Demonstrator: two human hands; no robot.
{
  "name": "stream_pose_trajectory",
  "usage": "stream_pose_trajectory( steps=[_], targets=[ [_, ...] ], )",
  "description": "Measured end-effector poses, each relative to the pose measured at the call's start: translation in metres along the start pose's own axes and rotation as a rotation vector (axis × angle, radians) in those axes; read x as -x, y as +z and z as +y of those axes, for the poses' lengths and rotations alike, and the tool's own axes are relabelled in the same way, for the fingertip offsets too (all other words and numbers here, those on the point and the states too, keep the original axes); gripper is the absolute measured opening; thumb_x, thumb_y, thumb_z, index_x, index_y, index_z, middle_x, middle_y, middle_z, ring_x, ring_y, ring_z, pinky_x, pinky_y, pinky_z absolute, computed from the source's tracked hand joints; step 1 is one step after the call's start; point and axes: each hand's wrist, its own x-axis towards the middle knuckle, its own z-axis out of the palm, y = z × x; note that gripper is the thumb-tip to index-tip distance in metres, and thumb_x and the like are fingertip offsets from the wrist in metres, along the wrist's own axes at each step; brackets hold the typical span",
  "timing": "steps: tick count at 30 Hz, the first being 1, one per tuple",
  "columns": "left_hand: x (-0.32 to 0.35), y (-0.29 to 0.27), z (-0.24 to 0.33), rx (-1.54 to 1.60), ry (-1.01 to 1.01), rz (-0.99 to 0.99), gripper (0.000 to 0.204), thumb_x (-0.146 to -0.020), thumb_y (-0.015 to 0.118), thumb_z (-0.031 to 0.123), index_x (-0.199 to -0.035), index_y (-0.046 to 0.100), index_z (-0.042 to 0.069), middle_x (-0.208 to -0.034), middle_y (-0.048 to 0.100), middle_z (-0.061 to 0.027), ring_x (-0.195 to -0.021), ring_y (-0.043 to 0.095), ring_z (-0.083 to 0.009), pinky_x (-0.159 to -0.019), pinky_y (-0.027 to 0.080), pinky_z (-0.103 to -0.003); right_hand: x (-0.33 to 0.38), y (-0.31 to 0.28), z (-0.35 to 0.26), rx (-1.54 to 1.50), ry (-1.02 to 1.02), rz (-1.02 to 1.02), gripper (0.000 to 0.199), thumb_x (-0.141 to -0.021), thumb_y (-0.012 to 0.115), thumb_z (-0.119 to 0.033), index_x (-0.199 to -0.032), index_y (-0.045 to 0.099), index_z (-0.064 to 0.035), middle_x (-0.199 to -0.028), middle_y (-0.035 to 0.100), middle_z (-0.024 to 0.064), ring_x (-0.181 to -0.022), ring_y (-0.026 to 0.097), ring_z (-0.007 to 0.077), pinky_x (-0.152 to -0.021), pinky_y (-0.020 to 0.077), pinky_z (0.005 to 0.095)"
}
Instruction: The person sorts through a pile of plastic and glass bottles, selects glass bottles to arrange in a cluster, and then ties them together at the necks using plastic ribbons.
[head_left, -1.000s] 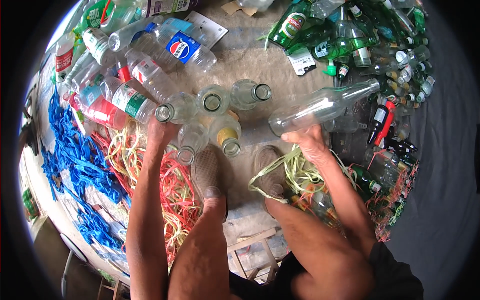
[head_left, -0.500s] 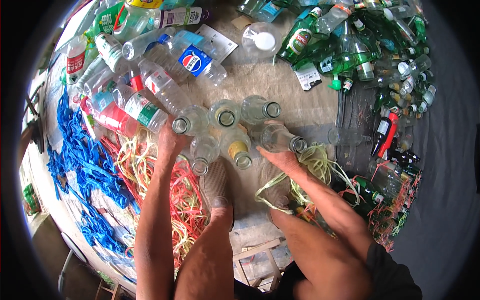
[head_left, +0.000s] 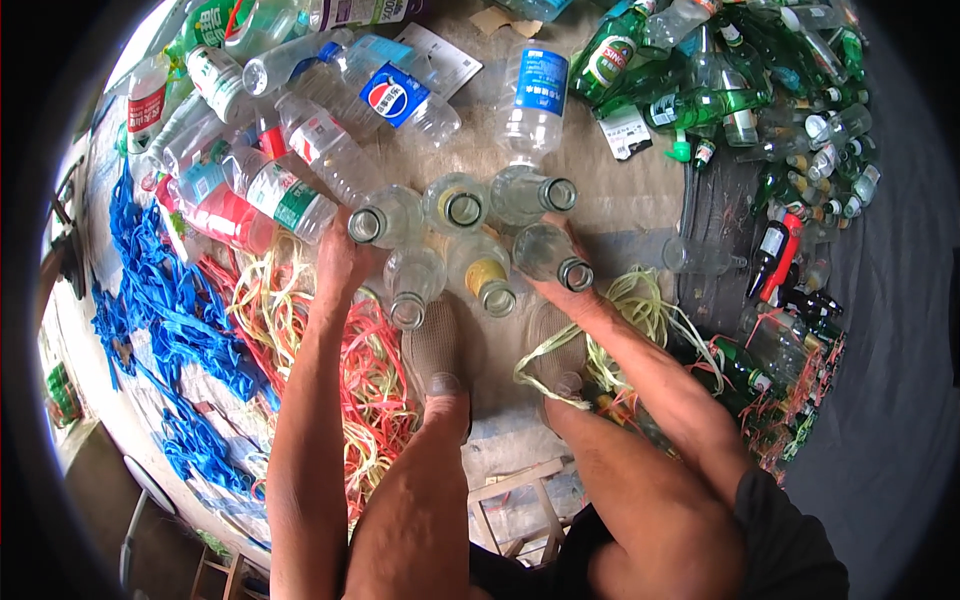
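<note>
Several clear glass bottles stand close together in two rows in front of my feet, mouths up. My right hand [head_left: 566, 280] wraps round the right bottle of the near row [head_left: 553, 255], thumb on the near side and fingers behind. Beside it in that row is a bottle with a yellow label [head_left: 484, 268], then a plain glass bottle [head_left: 414, 280]. In the far row, a glass bottle [head_left: 395, 215] at the left end is nearest my left hand [head_left: 343, 252]. That hand's fingers are mostly hidden, so its grip is unclear.
Plastic bottles [head_left: 290, 205] crowd the left, with blue strapping [head_left: 190, 310] and red and yellow strips [head_left: 370, 400] nearer. Green glass bottles [head_left: 705, 105] lie at right. A blue-labelled plastic bottle [head_left: 533, 100] lies beyond the group. Pale green cord [head_left: 645, 320] lies by my right foot.
My right hand has brought its glass bottle leftward and more upright, closer to the others. The plastic bottle beyond the group has tipped over toward me, showing its blue label.
</note>
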Motion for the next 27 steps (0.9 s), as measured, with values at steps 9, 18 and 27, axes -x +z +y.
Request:
stream_pose_trajectory(
  steps=[9, 18, 27],
  targets=[
    [-0.002, -0.002, 0.000, 0.028, 0.044, 0.008, 0.039, -0.081, 0.076, 0.018, -0.112, 0.060, 0.001, -0.101, 0.071, -0.0264, -0.100, 0.069, -0.0447, -0.082, 0.054, -0.049, -0.004, 0.000, -0.004, -0.064, 0.015, -0.036, 0.059, -0.077, 0.080, -0.005, -0.128, 0.050, -0.0030, -0.114, 0.060, 0.0163, -0.105, 0.063, 0.0345, -0.090, 0.0531, 0.0403],
    [0.000, 0.005, -0.010, -0.001, 0.018, -0.001, 0.030, -0.089, 0.058, 0.012, -0.117, 0.059, 0.000, -0.104, 0.069, -0.0290, -0.102, 0.066, -0.0482, -0.085, 0.053, -0.051, -0.006, -0.002, -0.003, -0.027, -0.036, -0.024, 0.059, -0.075, 0.082, -0.004, -0.126, 0.051, -0.0033, -0.111, 0.059, 0.0158, -0.102, 0.064, 0.0344, -0.086, 0.0539, 0.0395],
    [-0.001, -0.002, -0.006, 0.000, 0.039, 0.003, 0.028, -0.089, 0.061, 0.012, -0.114, 0.063, 0.000, -0.103, 0.071, -0.0262, -0.101, 0.068, -0.0439, -0.084, 0.054, -0.046, -0.003, 0.009, 0.007, -0.071, -0.018, -0.034, 0.060, -0.073, 0.082, -0.003, -0.125, 0.052, -0.0035, -0.112, 0.060, 0.0166, -0.104, 0.063, 0.0358, -0.087, 0.0539, 0.0403]
  ],
)
